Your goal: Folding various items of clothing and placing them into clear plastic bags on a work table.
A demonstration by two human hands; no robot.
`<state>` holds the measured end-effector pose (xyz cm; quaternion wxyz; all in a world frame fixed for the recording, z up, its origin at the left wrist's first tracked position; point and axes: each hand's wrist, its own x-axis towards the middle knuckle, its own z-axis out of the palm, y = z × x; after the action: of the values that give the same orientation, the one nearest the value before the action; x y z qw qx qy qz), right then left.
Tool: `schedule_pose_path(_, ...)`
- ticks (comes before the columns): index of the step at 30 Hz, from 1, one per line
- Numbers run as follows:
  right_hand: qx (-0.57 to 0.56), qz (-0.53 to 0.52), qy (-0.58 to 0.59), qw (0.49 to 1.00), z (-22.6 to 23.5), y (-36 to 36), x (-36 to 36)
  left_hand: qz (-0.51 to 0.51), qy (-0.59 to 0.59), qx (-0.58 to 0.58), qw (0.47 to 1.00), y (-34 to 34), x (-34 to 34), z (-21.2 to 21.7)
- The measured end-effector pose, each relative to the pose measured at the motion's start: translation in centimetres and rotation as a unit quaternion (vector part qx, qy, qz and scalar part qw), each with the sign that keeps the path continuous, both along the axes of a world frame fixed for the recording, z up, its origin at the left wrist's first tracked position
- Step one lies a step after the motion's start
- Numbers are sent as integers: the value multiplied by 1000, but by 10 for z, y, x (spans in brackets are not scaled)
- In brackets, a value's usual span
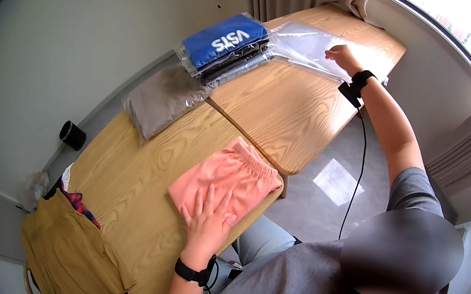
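Folded coral pants (pixel 222 177) with a gathered elastic waistband lie at the near edge of the table. Across their lower left part my left hand (pixel 207 220) rests flat, fingers spread. My right arm stretches far to the right, where clear plastic bags (pixel 309 47) lie flat in bright light. The fingers of my right hand (pixel 343 58) are pinched together at the right side of these bags, seemingly on a bag's edge; glare makes the plastic hard to follow there. Each wrist wears a black strap, and a cable hangs from the right one.
Left of the bags stands a stack of bagged folded clothes (pixel 224 43), blue on top. A bagged grey-brown garment (pixel 168 99) lies beside it. A mustard garment (pixel 74 261) drapes at the far left. A seam splits the wooden table (pixel 127 171); a black bin (pixel 72 135) stands beyond.
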<state>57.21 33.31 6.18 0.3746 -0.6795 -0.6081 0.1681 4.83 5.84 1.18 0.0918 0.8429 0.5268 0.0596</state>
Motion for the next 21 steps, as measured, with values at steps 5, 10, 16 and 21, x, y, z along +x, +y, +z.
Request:
schedule_pose_path(5, 116, 22, 343, 932, 47, -37, -72, 1, -8, 15, 1000, 2, -1, -4)
schedule_pose_path(10, 79, 249, 327, 908, 71, -95, -175, 5, -42, 17, 999, 3, -4, -6)
schedule_pose_path(16, -104, 454, 227, 856, 60, -173, -288, 18, -419, -85, 904, 5, -25, 1)
schedule_pose_path(21, -128, 573, 188, 788, 13, -201, -345, 94, -648, -120, 747, -10, -28, 38)
